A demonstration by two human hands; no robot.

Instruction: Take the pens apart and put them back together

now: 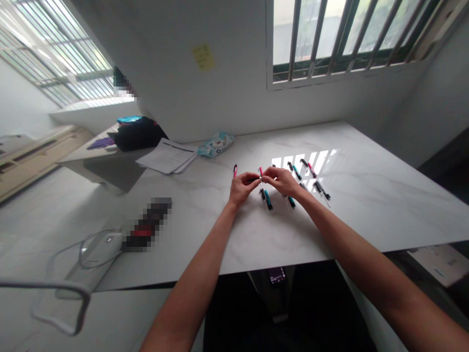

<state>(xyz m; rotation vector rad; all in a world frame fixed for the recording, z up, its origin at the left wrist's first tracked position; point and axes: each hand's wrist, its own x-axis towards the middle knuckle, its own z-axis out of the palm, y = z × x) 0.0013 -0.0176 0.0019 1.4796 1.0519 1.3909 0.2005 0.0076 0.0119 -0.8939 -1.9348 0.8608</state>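
1. Two hands meet over the white marbled surface (366, 205), the left hand (242, 187) and the right hand (284, 181) closing in on one small pen (260, 172) from either side.
2. The fingers of both hands are pinched shut on that pen, each on one end; holding it so, off the surface and between the two hands, seems to suit work on its halves, though the detail is too small to tell.
3. The pen shows a pink tip above the fingers and a dark part between them; the rest is hidden by the hands.
4. Just left of the held pen, a pink pen (235, 170) lies alone.
5. Just below the held pen, a teal pen (268, 199) lies by the right wrist; more loose pens (311, 169) are scattered to the right of it, within easy reach, in the bright window patch.
6. Well left of the held pen sit a stack of papers (167, 156) and a wipes packet (216, 143), clear of the hands.
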